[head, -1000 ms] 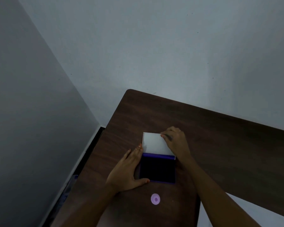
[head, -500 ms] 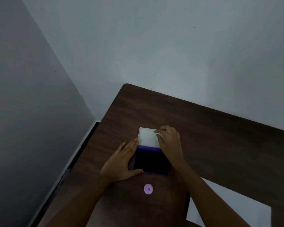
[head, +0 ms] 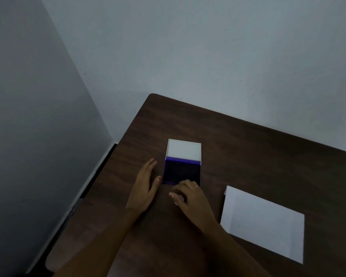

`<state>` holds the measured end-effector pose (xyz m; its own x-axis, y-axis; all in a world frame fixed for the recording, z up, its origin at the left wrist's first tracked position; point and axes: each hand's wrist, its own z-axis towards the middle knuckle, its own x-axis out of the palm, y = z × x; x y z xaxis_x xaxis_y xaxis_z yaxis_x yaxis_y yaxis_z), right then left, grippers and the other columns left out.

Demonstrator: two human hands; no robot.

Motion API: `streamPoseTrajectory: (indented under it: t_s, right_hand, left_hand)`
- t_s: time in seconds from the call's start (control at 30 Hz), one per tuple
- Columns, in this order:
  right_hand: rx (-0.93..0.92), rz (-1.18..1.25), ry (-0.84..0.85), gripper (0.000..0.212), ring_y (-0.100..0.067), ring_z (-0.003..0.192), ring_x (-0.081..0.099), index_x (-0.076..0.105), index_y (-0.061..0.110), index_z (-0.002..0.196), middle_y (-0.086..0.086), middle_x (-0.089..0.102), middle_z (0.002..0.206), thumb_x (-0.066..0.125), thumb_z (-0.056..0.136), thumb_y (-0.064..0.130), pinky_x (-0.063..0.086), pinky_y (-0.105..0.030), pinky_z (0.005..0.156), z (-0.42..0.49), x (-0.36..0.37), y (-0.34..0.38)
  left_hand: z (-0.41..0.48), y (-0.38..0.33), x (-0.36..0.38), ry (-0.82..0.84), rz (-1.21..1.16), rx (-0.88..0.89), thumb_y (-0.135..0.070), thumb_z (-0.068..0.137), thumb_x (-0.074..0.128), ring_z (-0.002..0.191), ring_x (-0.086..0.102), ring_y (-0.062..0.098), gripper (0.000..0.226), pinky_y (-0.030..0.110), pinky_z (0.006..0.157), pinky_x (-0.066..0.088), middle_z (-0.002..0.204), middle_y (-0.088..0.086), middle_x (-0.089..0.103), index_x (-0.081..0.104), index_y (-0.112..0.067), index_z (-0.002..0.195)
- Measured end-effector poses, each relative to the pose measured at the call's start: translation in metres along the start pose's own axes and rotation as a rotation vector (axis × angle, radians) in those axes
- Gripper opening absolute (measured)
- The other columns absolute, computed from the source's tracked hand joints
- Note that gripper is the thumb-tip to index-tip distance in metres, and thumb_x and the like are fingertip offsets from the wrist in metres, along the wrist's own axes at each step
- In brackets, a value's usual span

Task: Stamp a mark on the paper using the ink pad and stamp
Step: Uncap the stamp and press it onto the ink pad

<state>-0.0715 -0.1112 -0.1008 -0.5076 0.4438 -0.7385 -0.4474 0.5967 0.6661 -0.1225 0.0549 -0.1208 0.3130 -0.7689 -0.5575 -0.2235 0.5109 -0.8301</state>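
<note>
Ink pad point(head: 181, 172) lies open on the dark surface point(head: 248, 152), white lid point(head: 184, 149) hinged back. Left hand point(head: 146, 186) rests flat, fingers spread, thumb touching the pad's left edge. Right hand point(head: 190, 196) is curled just below the pad; contents cannot be told. Paper point(head: 264, 222) lies to the right.

Dark wooden table point(head: 248, 148) in corner; grey walls point(head: 188, 47).
</note>
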Motion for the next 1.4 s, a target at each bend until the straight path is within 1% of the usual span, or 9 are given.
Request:
streamPoseTrajectory:
  t_s: [0.2, 0.4, 0.47, 0.6, 0.7, 0.87, 1.0, 1.13, 1.4]
  right_hand:
    - [0.119, 0.014, -0.001, 0.041, -0.016, 0.117, 0.046, 0.050, 0.017, 0.118, -0.005, 0.052, 0.128, 0.059, 0.082, 0.034, 0.035, -0.031, 0.104, -0.013, 0.010, 0.009]
    - [0.290, 0.161, -0.032, 0.034, -0.024, 0.116, 0.048, 0.052, 0.007, 0.117, -0.014, 0.053, 0.125, 0.057, 0.085, 0.020, 0.034, -0.032, 0.101, -0.017, 0.015, 0.011]
    - [0.383, 0.301, -0.062, 0.024, -0.022, 0.108, 0.052, 0.058, 0.008, 0.106, -0.013, 0.058, 0.116, 0.059, 0.084, 0.017, 0.040, -0.032, 0.098, -0.016, 0.012, 0.014]
    - [0.599, 0.788, -0.131, 0.005, -0.008, 0.085, 0.059, 0.065, 0.025, 0.074, 0.005, 0.066, 0.089, 0.070, 0.074, 0.025, 0.040, -0.018, 0.066, -0.019, -0.002, 0.020]
    - [0.735, 0.970, -0.082, 0.004, -0.011, 0.083, 0.058, 0.064, 0.025, 0.077, 0.003, 0.064, 0.087, 0.066, 0.077, 0.029, 0.042, -0.019, 0.062, -0.021, -0.008, 0.019]
    - [0.807, 1.317, -0.142, 0.012, -0.018, 0.089, 0.061, 0.063, 0.009, 0.087, -0.012, 0.062, 0.098, 0.061, 0.082, 0.020, 0.051, -0.022, 0.070, -0.016, -0.016, 0.014]
    - [0.808, 1.536, -0.140, 0.015, -0.020, 0.093, 0.061, 0.063, 0.004, 0.095, -0.015, 0.061, 0.103, 0.055, 0.085, 0.011, 0.057, -0.025, 0.066, -0.013, -0.022, 0.009]
    - [0.832, 1.922, -0.229, 0.015, -0.022, 0.094, 0.059, 0.062, 0.003, 0.095, -0.016, 0.061, 0.102, 0.052, 0.083, 0.003, 0.059, -0.026, 0.054, -0.011, -0.032, 0.003]
    - [0.765, 2.146, -0.231, 0.030, -0.023, 0.088, 0.062, 0.060, 0.002, 0.097, -0.022, 0.072, 0.085, 0.061, 0.067, 0.002, 0.059, -0.028, 0.053, -0.006, -0.044, 0.006]
  left_hand:
    - [-0.036, -0.018, 0.008, -0.015, -0.033, -0.046, -0.018, 0.091, 0.051, 0.125, 0.026, 0.003, 0.044, 0.026, 0.104, 0.023, 0.145, 0.004, 0.035, 0.038, -0.017, 0.132]
    - [-0.048, -0.028, 0.014, 0.040, -0.035, -0.109, -0.010, 0.090, 0.051, 0.126, 0.040, 0.023, 0.036, 0.030, 0.106, 0.028, 0.135, 0.013, 0.046, 0.047, -0.008, 0.126]
    - [-0.050, -0.030, 0.015, 0.053, -0.005, -0.062, 0.001, 0.089, 0.048, 0.119, 0.047, 0.027, 0.031, 0.032, 0.103, 0.034, 0.127, 0.016, 0.053, 0.053, -0.006, 0.118]
    - [-0.053, -0.044, 0.018, 0.119, -0.224, -0.130, -0.003, 0.085, 0.058, 0.113, 0.054, 0.022, 0.032, 0.036, 0.102, 0.041, 0.120, 0.012, 0.060, 0.056, -0.008, 0.116]
    - [-0.051, -0.054, 0.024, 0.129, -0.351, -0.212, -0.009, 0.082, 0.064, 0.107, 0.058, 0.023, 0.028, 0.035, 0.099, 0.044, 0.113, 0.013, 0.063, 0.060, -0.010, 0.110]
    - [-0.041, -0.060, 0.024, 0.085, -0.400, -0.187, -0.004, 0.077, 0.068, 0.078, 0.062, -0.010, 0.027, 0.001, 0.070, 0.045, 0.086, -0.009, 0.064, 0.062, -0.028, 0.085]
    - [-0.033, -0.056, 0.021, 0.046, -0.422, -0.194, -0.007, 0.074, 0.071, 0.079, 0.064, -0.004, 0.024, 0.002, 0.069, 0.046, 0.083, -0.011, 0.067, 0.064, -0.028, 0.082]
    - [-0.028, -0.043, 0.019, 0.069, -0.244, -0.180, -0.009, 0.076, 0.069, 0.084, 0.058, 0.000, 0.022, 0.000, 0.067, 0.044, 0.091, -0.011, 0.060, 0.062, -0.022, 0.093]
    - [-0.023, -0.026, 0.031, 0.337, 0.272, 0.113, -0.025, 0.083, 0.062, 0.114, 0.043, 0.014, 0.041, 0.017, 0.093, 0.031, 0.128, 0.006, 0.045, 0.053, -0.014, 0.121]
